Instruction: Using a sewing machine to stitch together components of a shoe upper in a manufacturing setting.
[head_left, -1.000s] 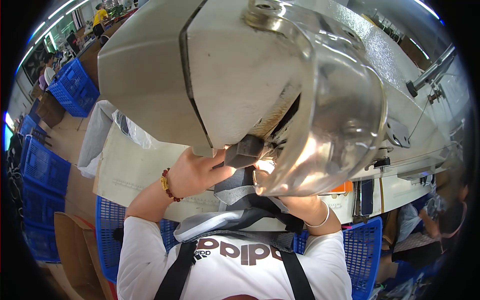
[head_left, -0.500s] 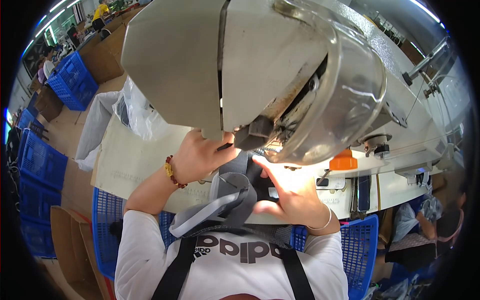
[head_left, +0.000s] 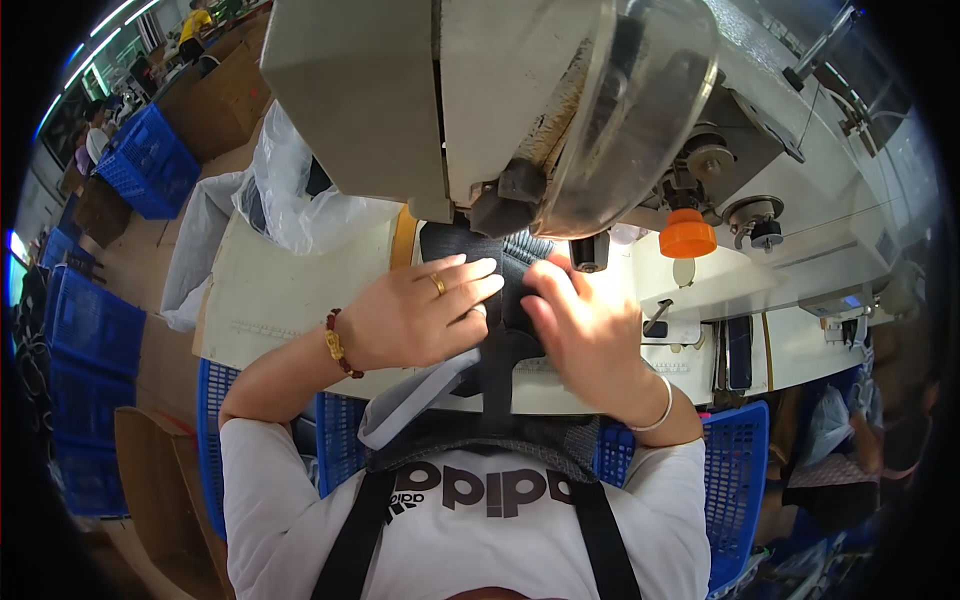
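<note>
A black fabric piece (head_left: pixel 450 240) with a ribbed patch lies on the bed of a large sewing machine (head_left: pixel 360 90), partly under its head. My left hand (head_left: pixel 425 312) rests on the piece's left side, fingers stretched out flat and holding nothing. On the right side, my right hand (head_left: pixel 590 325) has its fingers bent, with thumb and fingertips pinching the fabric's edge. A dark strap (head_left: pixel 497 385) hangs from the piece toward my lap, beside a grey-edged fabric band (head_left: pixel 415 400). The needle area is hidden behind the machine's head and clear guard (head_left: pixel 640 130).
An orange knob (head_left: pixel 687 233) and thread tension discs (head_left: pixel 752 218) stick out at the right. A phone-like dark object (head_left: pixel 739 352) lies on the white table (head_left: pixel 270 310). Blue crates (head_left: pixel 735 480) stand below. Clear plastic bags (head_left: pixel 300 215) sit behind left; other people work farther off.
My left hand has come down from the machine head and flattened on the fabric. My right hand's spread fingers have closed at its edge. The grey band has dropped lower, and the view has shifted.
</note>
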